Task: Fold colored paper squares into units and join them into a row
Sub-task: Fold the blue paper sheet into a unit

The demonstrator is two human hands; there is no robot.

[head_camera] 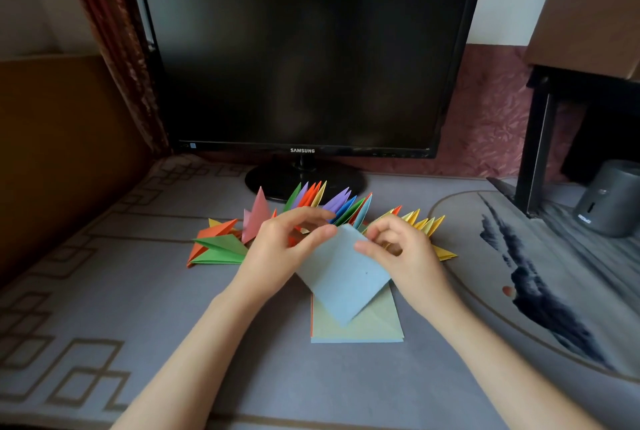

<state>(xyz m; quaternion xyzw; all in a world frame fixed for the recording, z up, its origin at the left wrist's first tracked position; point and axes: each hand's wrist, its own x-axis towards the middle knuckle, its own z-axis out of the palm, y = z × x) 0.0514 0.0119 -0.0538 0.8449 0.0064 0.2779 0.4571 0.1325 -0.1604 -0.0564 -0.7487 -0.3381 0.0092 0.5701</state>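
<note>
Closest to the near edge of the tabletop [173,308], roughly mid-width, there's a small stack of paper squares [360,331] lying flat, pale green on top with an orange edge peeking out on its left side. Just above it the person holds a light blue sheet [343,277] turned like a diamond, its bottom corner hanging over the stack. The left hand [284,246] pinches the sheet's upper left edge between thumb and fingers. The right hand [398,249] has its fingers curled in and nips the top corner and upper right edge. It's hard to say whether the sheet is already folded double. Right behind the hands, the folded units [329,207] fan out across the middle of the tabletop. Green and orange ones lie flat at the left, a bunch stands upright in the center, and yellow ones sit at the right. Past those, a dark monitor [301,55] stands along the far edge, with a grey cylinder [609,197] off by the far right corner.
</note>
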